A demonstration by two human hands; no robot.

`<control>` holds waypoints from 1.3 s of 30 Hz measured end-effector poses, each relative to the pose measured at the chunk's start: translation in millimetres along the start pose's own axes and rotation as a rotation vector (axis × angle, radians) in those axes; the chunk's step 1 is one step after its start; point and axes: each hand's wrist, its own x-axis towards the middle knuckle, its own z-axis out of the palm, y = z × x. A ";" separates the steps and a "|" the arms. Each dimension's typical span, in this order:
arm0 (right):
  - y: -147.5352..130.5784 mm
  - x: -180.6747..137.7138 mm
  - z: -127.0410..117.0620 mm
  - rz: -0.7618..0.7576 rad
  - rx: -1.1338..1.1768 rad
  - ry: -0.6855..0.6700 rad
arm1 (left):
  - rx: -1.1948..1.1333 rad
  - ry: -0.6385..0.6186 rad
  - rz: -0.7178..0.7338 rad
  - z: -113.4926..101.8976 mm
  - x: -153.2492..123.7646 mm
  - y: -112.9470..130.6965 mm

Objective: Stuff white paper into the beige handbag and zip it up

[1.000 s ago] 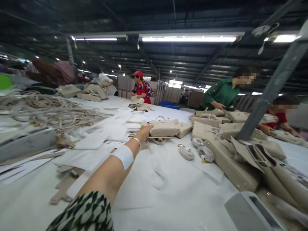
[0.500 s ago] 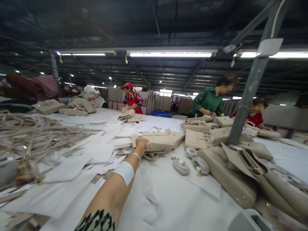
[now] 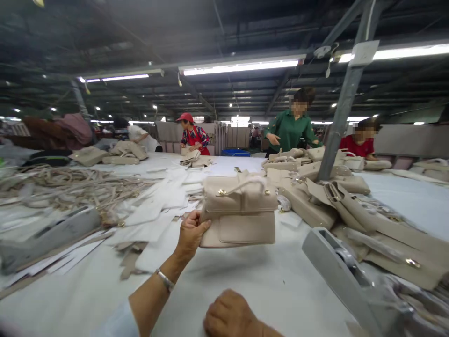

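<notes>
While my left hand (image 3: 191,232) grips the beige handbag (image 3: 239,210) at its left edge, thumb on the front and the other fingers clamped behind, the bag hangs upright above the white table (image 3: 266,285), approx. in the middle of the view. Its top handle and gold clasps face me. My right hand (image 3: 229,316) is low near the bottom edge, fingers curled together in a loose fist, holding nothing, not touching the bag. On the right lie more beige bags (image 3: 351,206) beside a grey metal pole (image 3: 342,93). On the left, white paper sheets (image 3: 157,210) and a pile of straps (image 3: 70,187). Other people work at the far side, e.g. a person in green (image 3: 291,128).
</notes>
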 end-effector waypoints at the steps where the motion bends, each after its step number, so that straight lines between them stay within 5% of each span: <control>1: -10.0 1.3 -5.1 -0.044 0.014 -0.031 | 0.025 -0.036 -0.039 -4.4 -21.3 -4.4; 4: -36.7 2.5 -35.4 -0.214 0.078 -0.104 | 0.126 -0.139 -0.130 -14.7 -66.0 -13.8; 7: -44.2 0.4 -89.4 -0.221 0.079 0.010 | 0.186 -0.170 -0.142 -19.8 -79.2 -12.5; 11: -9.5 -3.5 -166.8 0.150 -0.266 0.339 | 0.196 -0.177 -0.104 -15.4 -80.4 -2.1; 13: 15.6 -4.7 -187.8 0.399 -0.373 0.375 | 0.218 -0.182 -0.084 -10.2 -84.9 1.4; 15: 34.0 -7.3 -189.9 0.525 -0.336 0.201 | 0.266 -0.165 -0.068 -6.5 -89.3 1.5; 18: 36.8 -18.8 -164.7 0.452 -0.250 -0.093 | 0.316 -0.102 -0.064 -10.3 -86.0 -2.7; 22: 11.8 -48.1 -121.1 0.246 -0.350 -0.109 | 0.307 0.045 -0.114 -32.8 -65.8 1.5; 26: 5.3 -72.8 -101.3 0.307 -0.368 -0.099 | 0.372 0.065 0.025 -36.3 -63.1 32.5; 32: 13.4 -76.0 -107.6 0.409 -0.200 -0.163 | 0.918 -0.416 0.558 41.6 -78.8 60.3; 35: 11.0 -73.3 -121.0 0.340 -0.046 -0.200 | 1.234 -0.535 0.468 80.0 -72.1 51.2; 39: 27.3 -68.8 -134.4 0.561 -0.024 0.229 | 1.365 -0.533 0.394 99.5 -63.9 40.6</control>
